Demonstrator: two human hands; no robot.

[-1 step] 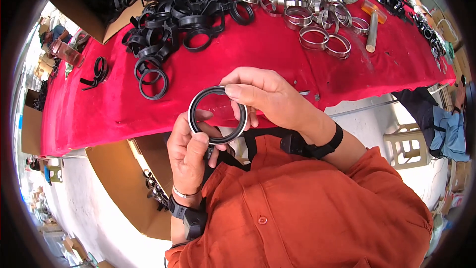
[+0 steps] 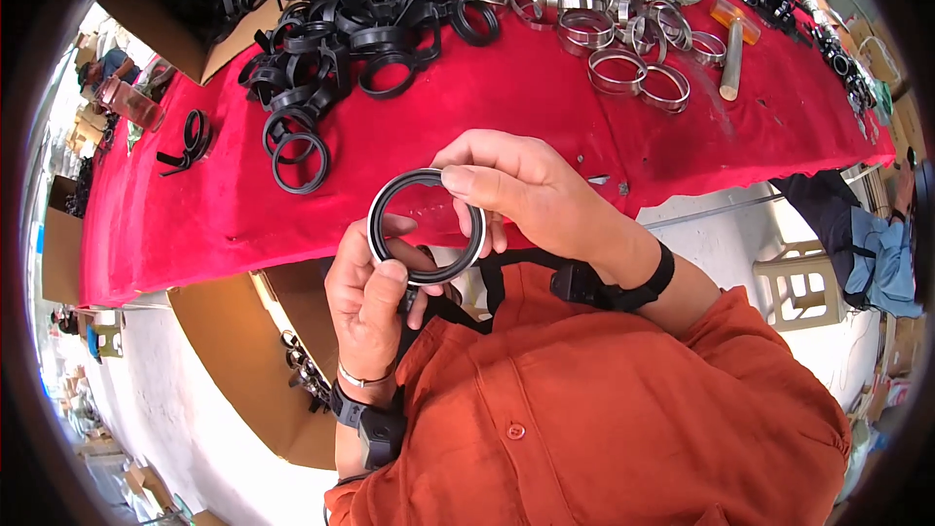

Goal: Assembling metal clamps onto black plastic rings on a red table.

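Note:
Between my two hands is a black ring with a silver rim (image 2: 377,234), held up in front of my chest near the table's edge. My left hand (image 2: 365,297) grips its lower left side, thumb on the front face and fingers behind. At the upper right, my right hand (image 2: 521,185) pinches the ring, with the thumb pressed on its rim. A pile of black plastic rings (image 2: 380,39), some with a tab, lies beyond my hands to the left. Shiny metal rings (image 2: 616,71) are heaped at the far right.
A red cloth (image 2: 448,127) covers the table. A hammer (image 2: 731,63) with an orange head lies beside the metal rings. One black part (image 2: 195,136) sits apart at left. An open cardboard box (image 2: 243,370) with metal rings stands below the edge; a plastic stool (image 2: 799,292) is at right.

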